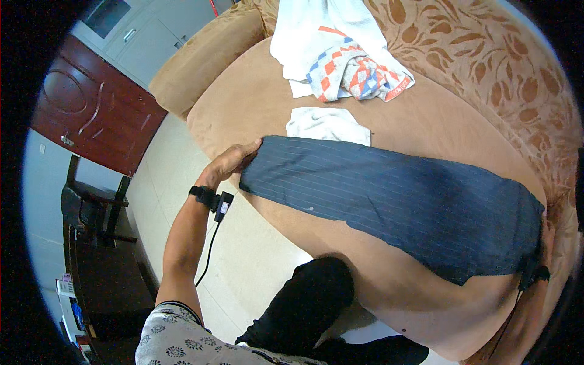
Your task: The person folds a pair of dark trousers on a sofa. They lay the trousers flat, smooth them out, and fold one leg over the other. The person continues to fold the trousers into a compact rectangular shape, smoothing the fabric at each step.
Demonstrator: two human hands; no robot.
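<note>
A pair of dark blue pinstriped trousers [383, 196], folded lengthwise, lies stretched across the tan sofa seat [237, 96]. At its narrow left end my left hand [235, 159] grips the cloth, thumb along the upper corner. My right hand [547, 242] is at the wide right end, mostly hidden behind the cloth's edge; its fingers cannot be made out. A small white cloth [328, 124] lies just beyond the trousers, partly covered by them. Farther back are a white towel or garment [296, 41] and a crumpled cloth with red and blue diamonds [337, 73].
The sofa's patterned backrest [483, 59] rises at the upper right, its rolled armrest [210, 54] at the upper left. Pale floor tiles [169, 150], a dark wooden chair [91, 205], a dark table [114, 283] and a reddish-brown door [96, 100] are at left.
</note>
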